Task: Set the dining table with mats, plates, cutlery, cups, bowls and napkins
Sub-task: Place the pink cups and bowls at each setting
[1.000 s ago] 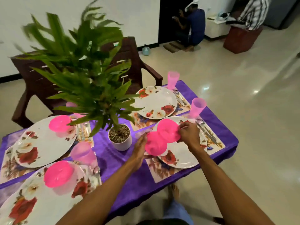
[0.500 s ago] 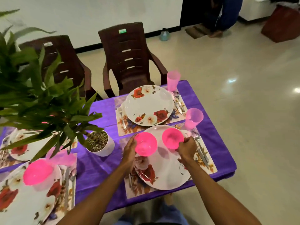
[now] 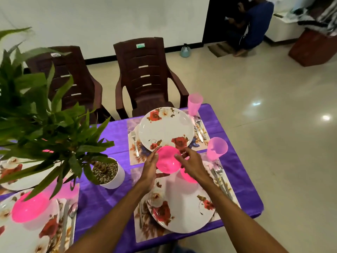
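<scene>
We hold a pink bowl [image 3: 167, 161] between both hands. The left hand [image 3: 149, 168] curves round its left side, the right hand [image 3: 194, 166] pinches its right rim, and it hangs over the gap between the far plate [image 3: 164, 128] and near plate [image 3: 182, 212]. A second bowl [image 3: 187, 178] sits on the near plate, partly hidden under our right hand, on the purple surface [image 3: 102, 201].

single head-worn view, angled forward and down over table [image 3: 102, 198], near hands [image 3: 171, 167]

chair stickers [image 3: 140, 45], too blurred to read
</scene>
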The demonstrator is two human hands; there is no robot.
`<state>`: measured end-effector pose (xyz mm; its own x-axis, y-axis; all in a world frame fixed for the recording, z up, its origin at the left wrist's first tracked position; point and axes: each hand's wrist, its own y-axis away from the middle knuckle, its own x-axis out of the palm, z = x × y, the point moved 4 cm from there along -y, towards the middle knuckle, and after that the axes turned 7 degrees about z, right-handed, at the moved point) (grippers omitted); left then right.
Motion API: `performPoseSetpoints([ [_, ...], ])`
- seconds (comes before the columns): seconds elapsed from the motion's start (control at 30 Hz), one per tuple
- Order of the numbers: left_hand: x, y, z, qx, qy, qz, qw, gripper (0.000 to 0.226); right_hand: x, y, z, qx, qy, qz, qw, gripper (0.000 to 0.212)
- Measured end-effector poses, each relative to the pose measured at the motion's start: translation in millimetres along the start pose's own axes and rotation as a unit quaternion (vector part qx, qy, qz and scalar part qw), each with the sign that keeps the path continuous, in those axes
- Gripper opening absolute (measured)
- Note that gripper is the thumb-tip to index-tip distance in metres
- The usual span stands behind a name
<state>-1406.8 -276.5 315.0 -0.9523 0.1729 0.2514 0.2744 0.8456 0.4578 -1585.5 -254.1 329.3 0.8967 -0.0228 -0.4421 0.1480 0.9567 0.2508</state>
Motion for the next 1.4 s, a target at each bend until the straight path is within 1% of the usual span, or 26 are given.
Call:
performPoseSetpoints([
  [0.13, 0.3, -20.9, -22.0, 0.008, -0.001, -0.007, 1.000, 0.033, -3.7, -28.5, 21.8, -0.013, -0.015, 0.008, 1.000, 0.035],
  [0.23, 0.2, -40.6, -37.5, -0.008, 0.005, -0.019, 1.000, 0.037, -7.0, -61.0, 28.2, 0.017, -0.033, 0.007, 0.999, 0.033],
  [0.33, -4.0, -60.2, -47.7, -0.010, 0.028, -0.052, 0.998, 0.033, -13.4, -93.5, 29.7, 0.061, -0.089, -0.033, 0.994, 0.033],
  [0.4, -8.9, -76.0, -50.0, -0.004, 0.032, -0.071, 0.997, 0.036, -18.8, -116.4, 29.4, 0.085, -0.103, -0.068, 0.989, 0.030],
  [0.5, -11.7, -97.3, -52.9, 0.009, 0.016, -0.085, 0.996, 0.039, -21.6, -151.7, 25.0, 0.102, -0.130, -0.097, 0.982, 0.032],
  [0.73, -6.6, -138.8, -45.5, 0.004, 0.030, -0.097, 0.995, 0.035, -17.0, -219.3, -8.2, 0.163, -0.132, -0.142, 0.967, 0.033],
  [0.93, -2.9, -145.9, -35.1, 0.006, 0.033, -0.098, 0.995, 0.035, -12.5, -248.9, -28.0, 0.201, -0.131, -0.165, 0.957, 0.034],
  [1.03, -3.6, -144.0, -34.2, 0.004, 0.024, -0.102, 0.995, 0.035, -11.0, -250.5, -30.7, 0.218, -0.137, -0.158, 0.953, 0.037],
  [1.1, -4.4, -141.0, -35.8, 0.008, 0.017, -0.100, 0.995, 0.036, -9.3, -248.1, -31.4, 0.219, -0.149, -0.146, 0.953, 0.038],
  [1.17, -5.1, -137.4, -36.8, 0.012, 0.012, -0.097, 0.995, 0.036, -9.6, -243.1, -30.6, 0.212, -0.138, -0.153, 0.955, 0.040],
  [1.3, -5.5, -125.2, -38.6, 0.019, 0.008, -0.097, 0.995, 0.033, -14.1, -214.6, -14.7, 0.161, -0.070, -0.186, 0.967, 0.036],
  [1.4, -5.5, -106.1, -39.1, 0.024, 0.007, -0.088, 0.996, 0.027, -9.9, -178.9, -2.3, 0.123, -0.019, -0.173, 0.977, 0.031],
])
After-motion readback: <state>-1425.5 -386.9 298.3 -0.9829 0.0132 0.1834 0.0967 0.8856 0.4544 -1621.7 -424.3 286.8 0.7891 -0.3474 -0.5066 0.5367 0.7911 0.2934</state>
